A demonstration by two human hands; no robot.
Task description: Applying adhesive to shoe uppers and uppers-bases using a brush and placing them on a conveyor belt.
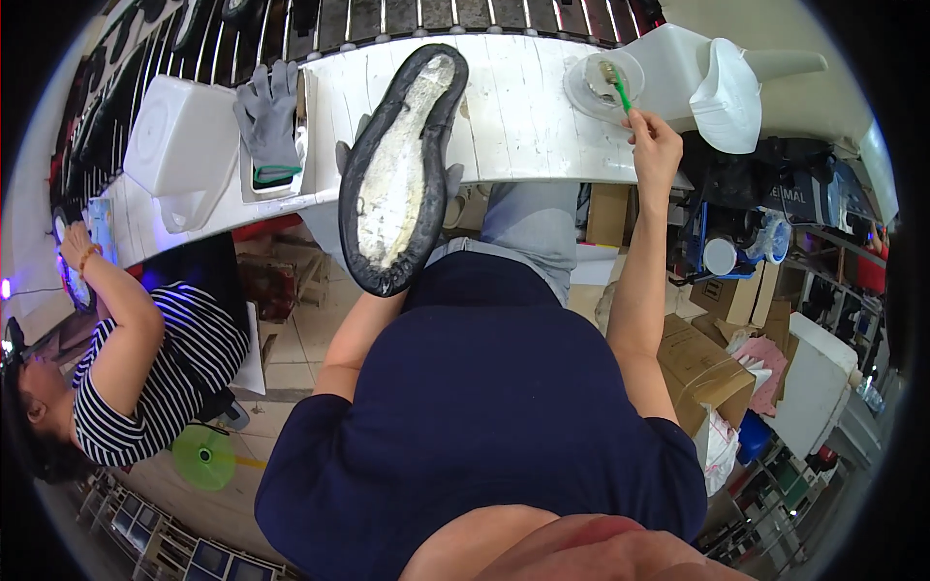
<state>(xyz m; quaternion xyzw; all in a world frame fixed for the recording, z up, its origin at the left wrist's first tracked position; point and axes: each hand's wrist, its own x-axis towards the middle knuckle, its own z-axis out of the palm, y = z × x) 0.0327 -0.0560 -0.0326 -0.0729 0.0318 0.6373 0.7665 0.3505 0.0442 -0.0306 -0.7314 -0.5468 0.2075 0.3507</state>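
Note:
A black shoe upper (353,208) is held sole side up, its pale, rough underside (392,198) facing me. My left hand (453,181) grips it from beneath and is mostly hidden; only grey fingertips, seemingly gloved, show at its edges. In my right hand (657,145) is a green-handled brush (621,91), pinched near the end of its handle. The brush's bristles are inside a round, clear shallow tub (578,85) on the white bench (523,126), to the right of the shoe upper.
A grey glove (268,111) lies over a white tray (302,155), beside a white plastic jug (174,136). Another white container (668,63) and a white mask (727,102) sit right. Metal rollers (421,15) run behind the bench. A co-worker in stripes (160,363) works at left.

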